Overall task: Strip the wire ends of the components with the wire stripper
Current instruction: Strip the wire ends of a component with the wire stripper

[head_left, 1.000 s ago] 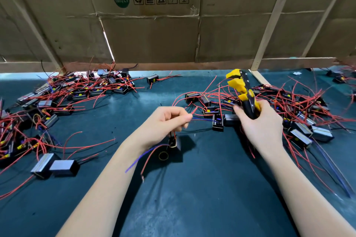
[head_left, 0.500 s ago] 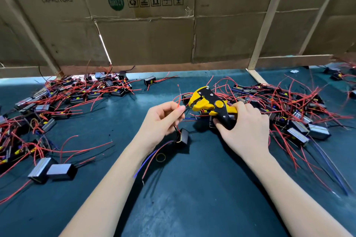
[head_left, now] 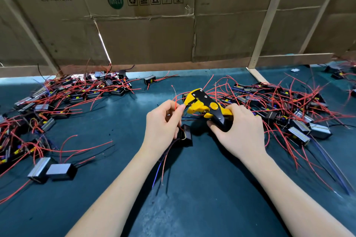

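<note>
My right hand (head_left: 238, 131) grips the handles of the yellow and black wire stripper (head_left: 206, 106), whose jaws point left. My left hand (head_left: 163, 123) pinches a thin red wire (head_left: 175, 95) between thumb and forefinger right at the jaws; the wire's free end curls upward. A small black component (head_left: 185, 134) hangs just below my left hand, with red and blue leads trailing toward me over the mat.
A green mat (head_left: 192, 188) covers the bench. Piles of black components with red wires lie at the left (head_left: 67, 98) and at the right (head_left: 289, 106). Two silver-faced components (head_left: 52, 171) sit at the near left. Cardboard walls (head_left: 144, 34) close the back.
My right hand swung the stripper from upright down to horizontal, jaws pointing left, and brought it to the wire. My left hand raised the red wire end to the jaws.
</note>
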